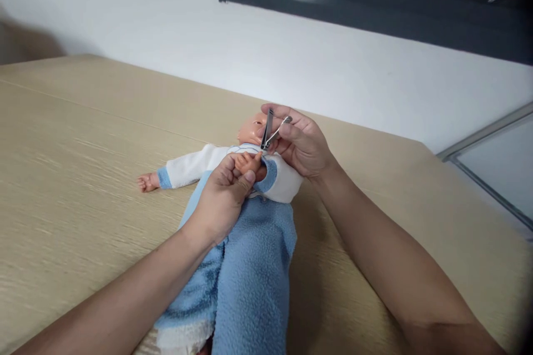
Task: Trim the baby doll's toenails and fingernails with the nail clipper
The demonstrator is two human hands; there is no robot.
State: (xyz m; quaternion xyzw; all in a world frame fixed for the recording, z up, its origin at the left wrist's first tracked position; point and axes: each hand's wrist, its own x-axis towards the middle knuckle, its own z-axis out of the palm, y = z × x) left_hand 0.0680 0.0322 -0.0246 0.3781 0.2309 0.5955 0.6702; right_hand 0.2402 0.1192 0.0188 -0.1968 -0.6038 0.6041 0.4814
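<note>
A baby doll (258, 249) in a white top and fuzzy blue trousers lies on its back, its head away from me. My left hand (227, 191) is closed around the doll's hand (247, 163), thumb in front and fingers behind. Between the thumb and fingers of my right hand (306, 141) is a silver nail clipper (268, 134), its lever raised. The clipper's jaw end is at the doll's fingers; whether it touches them I cannot tell. My right hand and the clipper hide part of the doll's head (250, 128).
Under the doll is a light wood-grain table (95, 222). The doll's other arm (187, 166) stretches out to the left. Behind the table rise a white wall (158, 22) and a dark-framed window (353, 8). A metal-edged frame (487, 130) stands at the right.
</note>
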